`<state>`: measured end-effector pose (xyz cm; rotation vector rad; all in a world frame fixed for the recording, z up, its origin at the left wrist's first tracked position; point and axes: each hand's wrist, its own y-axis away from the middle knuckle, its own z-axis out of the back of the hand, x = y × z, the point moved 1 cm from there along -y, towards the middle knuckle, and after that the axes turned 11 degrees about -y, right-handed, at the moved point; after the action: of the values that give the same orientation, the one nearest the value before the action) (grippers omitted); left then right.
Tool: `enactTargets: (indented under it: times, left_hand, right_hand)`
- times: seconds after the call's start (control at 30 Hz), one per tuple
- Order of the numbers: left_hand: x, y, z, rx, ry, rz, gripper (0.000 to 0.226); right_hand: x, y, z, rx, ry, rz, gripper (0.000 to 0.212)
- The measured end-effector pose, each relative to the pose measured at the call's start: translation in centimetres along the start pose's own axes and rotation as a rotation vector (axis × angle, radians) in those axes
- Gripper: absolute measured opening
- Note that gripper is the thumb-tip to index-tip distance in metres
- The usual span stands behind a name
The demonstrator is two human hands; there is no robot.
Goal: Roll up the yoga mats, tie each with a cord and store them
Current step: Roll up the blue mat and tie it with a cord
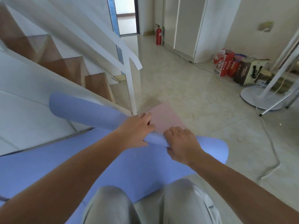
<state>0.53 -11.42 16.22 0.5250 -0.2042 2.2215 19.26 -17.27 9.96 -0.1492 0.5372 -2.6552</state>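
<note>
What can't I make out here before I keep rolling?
Head view only:
- pink mat: only a corner shows; the blue mat roll and both hands cover the rest.
- blue mat's near end: hidden by the knees, cut by the bottom edge.
- Tips of the fingers of the left hand and right hand: curled over the roll's far side.
- No cord in view.
- Print on the bags: too small.

Setting: private home, a hall at the foot of a staircase [69, 68].
- Wooden treads, white handrail [100, 39].
- Glossy pale tiled floor [186, 94].
- Tall white cupboard doors [184, 25]; open doorway [127, 15] beyond.
- Red fire extinguisher [158, 35] beside the cupboards.
- Printed bags and cartons [234, 68] against the wall.
- Round pedestal base [258, 97], white cable [273, 147] trailing over the tiles.
</note>
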Motion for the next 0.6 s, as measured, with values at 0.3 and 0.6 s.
enactTargets:
  times: [0.3,0.6]
  left_hand:
    - [-0.4,16.4,2.8,0.034,-0.014,0.362,0.045]
    - [-10.0,22.2,4.8,0.35,0.145,0.544,0.026]
  right_hand:
    - [7.7,2.9,7.5,0.038,-0.007,0.17,0.038]
    - [17.6,8.3,7.6,0.145,-0.112,0.043,0.049]
